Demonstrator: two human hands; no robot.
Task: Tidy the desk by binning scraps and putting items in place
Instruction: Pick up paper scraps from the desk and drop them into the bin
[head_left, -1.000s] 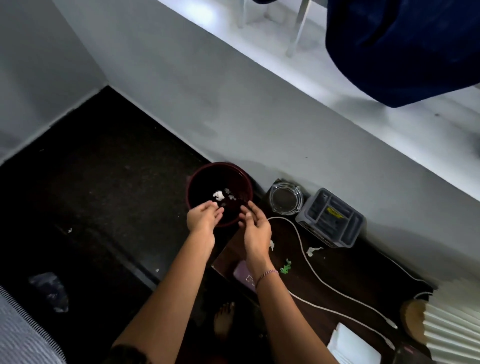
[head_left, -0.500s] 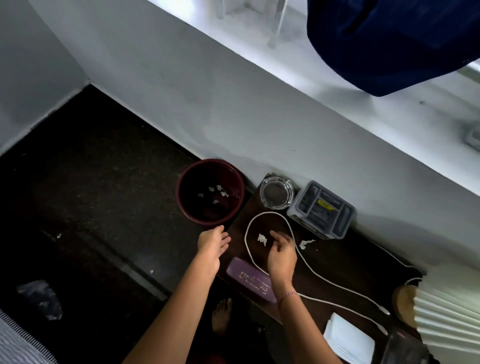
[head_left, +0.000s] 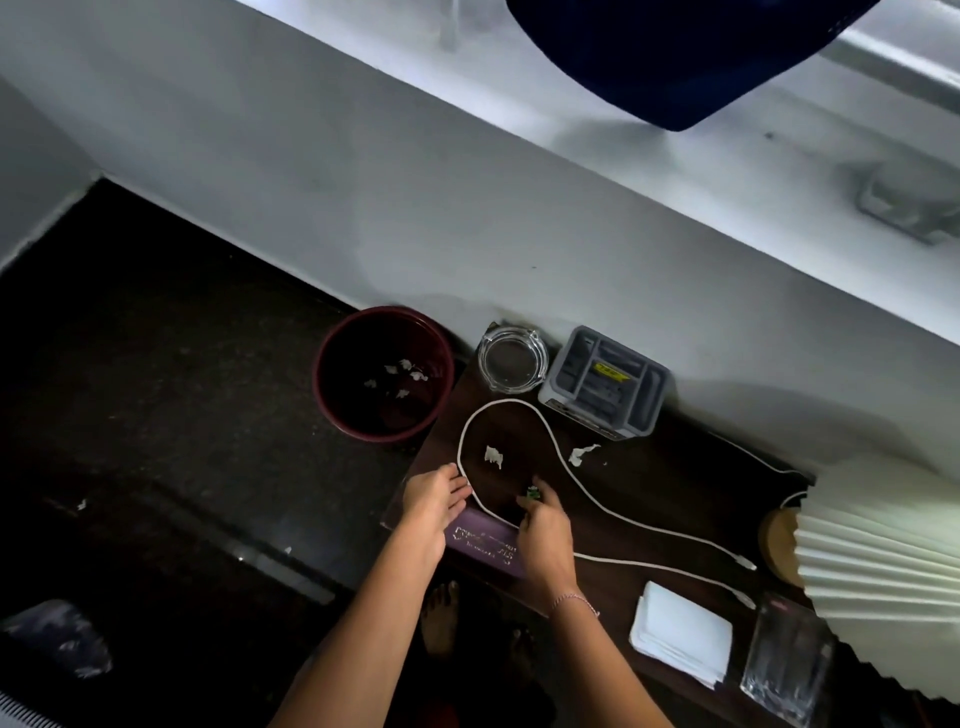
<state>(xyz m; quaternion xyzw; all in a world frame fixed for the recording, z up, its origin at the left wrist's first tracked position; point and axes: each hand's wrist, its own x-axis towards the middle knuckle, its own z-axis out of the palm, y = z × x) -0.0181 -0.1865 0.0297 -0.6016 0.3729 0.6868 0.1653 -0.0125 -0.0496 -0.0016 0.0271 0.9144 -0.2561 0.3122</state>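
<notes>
Since a second ago both hands have come back from over the bin to the near left corner of the desk, and the view has swung rightward, so the lamp and glass vase now show at lower right. Fingertips of the right hand (head_left: 540, 525) are pinched together on a small green scrap (head_left: 532, 493), just below the middle of the frame; the rest of the hand curls over the edge of a purple case (head_left: 480, 540). A thin bracelet (head_left: 574, 600) circles that wrist. Beside it, the left hand (head_left: 434, 501) lies palm up with fingers spread loosely and nothing in it, its tips touching the white cable (head_left: 519, 408).

That cable loops around a white paper scrap (head_left: 493, 456) lying on the dark desk (head_left: 665, 483), then trails off toward the lower right. A second white scrap (head_left: 581, 453) lies just outside the loop, near a grey compartment tray (head_left: 605, 387) standing against the wall. Left of the tray sits a clear glass ashtray (head_left: 511, 358).

Off the desk's left end, at centre left of the frame, a dark red bin (head_left: 332, 384) stands on the floor with several white bits at its bottom. Toward the lower right are a stack of white paper (head_left: 680, 636), a glass vase (head_left: 784, 665) and a pleated white lamp (head_left: 883, 577). A bare foot (head_left: 441, 618) shows under the desk edge.
</notes>
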